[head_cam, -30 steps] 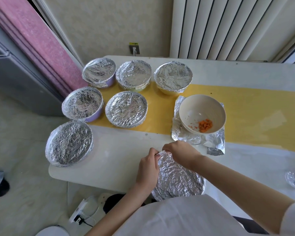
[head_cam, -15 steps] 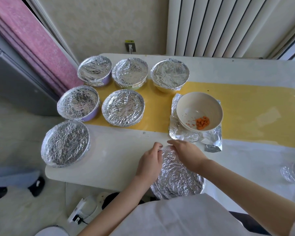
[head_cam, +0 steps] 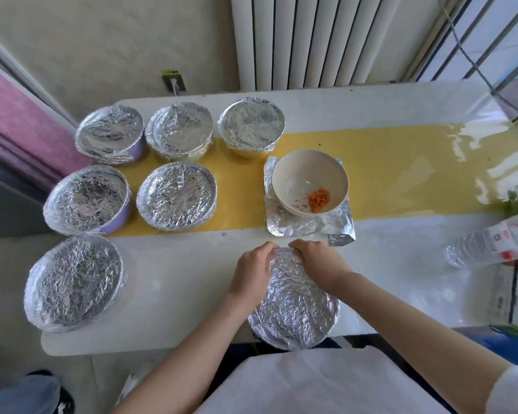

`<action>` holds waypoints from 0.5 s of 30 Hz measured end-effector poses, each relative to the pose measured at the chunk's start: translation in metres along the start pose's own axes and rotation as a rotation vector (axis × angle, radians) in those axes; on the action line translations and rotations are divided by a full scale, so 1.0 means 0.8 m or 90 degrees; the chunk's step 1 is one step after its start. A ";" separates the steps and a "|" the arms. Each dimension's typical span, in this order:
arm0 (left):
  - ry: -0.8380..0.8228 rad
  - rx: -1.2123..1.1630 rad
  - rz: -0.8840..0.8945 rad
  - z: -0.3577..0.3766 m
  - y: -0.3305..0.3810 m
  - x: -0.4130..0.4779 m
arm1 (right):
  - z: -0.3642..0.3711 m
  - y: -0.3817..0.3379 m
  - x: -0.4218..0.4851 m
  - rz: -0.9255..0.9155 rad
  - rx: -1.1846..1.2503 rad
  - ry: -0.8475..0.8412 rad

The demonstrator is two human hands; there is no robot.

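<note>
Left hand [head_cam: 253, 273] crept along foil-covered dish [head_cam: 296, 309] to far rim, meeting right hand [head_cam: 319, 264]; fingers [head_cam: 268, 250] of both curled, pinching foil; dish at near edge of tabletop [head_cam: 177, 279]; step likely crimping cover; next: work round rim, firm pressure, no tearing.

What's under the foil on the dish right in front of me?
Only crumpled foil shows, covering the whole top; the left hand and right hand grip its far edge. Whatever lies beneath is hidden.
</note>
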State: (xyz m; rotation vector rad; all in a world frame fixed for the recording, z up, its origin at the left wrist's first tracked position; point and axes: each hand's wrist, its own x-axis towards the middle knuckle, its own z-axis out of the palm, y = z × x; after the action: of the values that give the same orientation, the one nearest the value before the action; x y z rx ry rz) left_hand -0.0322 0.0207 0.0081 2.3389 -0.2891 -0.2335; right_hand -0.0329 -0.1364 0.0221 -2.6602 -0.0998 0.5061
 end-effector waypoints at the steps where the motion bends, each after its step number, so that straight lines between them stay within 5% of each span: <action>1: -0.005 -0.002 0.008 0.000 0.000 0.001 | 0.001 -0.005 -0.002 -0.003 0.013 0.009; 15: -0.054 0.032 0.052 -0.035 -0.028 -0.026 | 0.032 -0.045 -0.024 0.022 0.046 0.073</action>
State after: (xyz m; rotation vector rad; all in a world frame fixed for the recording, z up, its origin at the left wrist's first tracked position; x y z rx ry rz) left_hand -0.0419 0.0606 0.0132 2.3642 -0.4364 -0.2884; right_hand -0.0599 -0.0962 0.0226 -2.6172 -0.0007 0.3605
